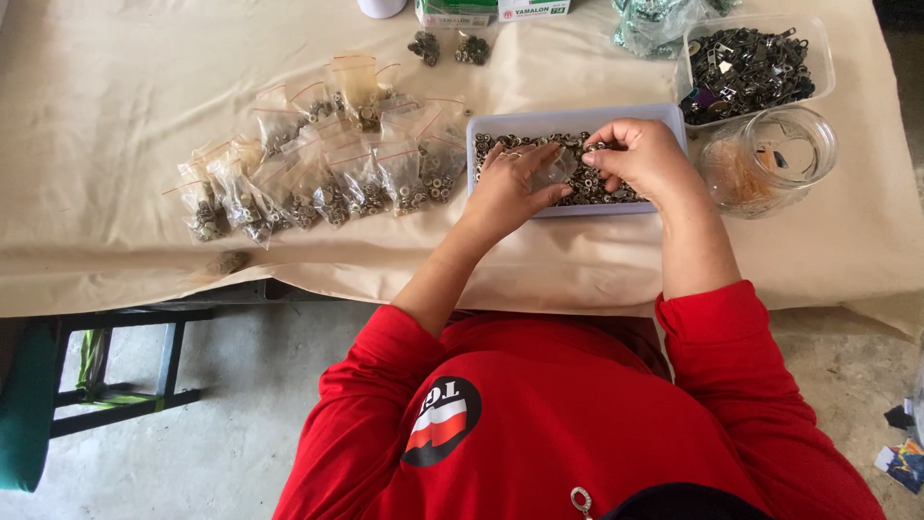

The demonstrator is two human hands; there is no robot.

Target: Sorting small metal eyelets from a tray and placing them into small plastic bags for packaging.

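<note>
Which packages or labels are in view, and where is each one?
Green and white box: top edge, rectangular.
White box with green label: right of it.
Small clear bags: left of the tray, red-striped tops, metal pieces inside.
Clear bag: between both hands.

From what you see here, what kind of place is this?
Probably a small home workshop for packing metal fasteners: a tray of small metal parts, many filled little plastic bags, and a paper-covered table on a concrete floor.
</note>
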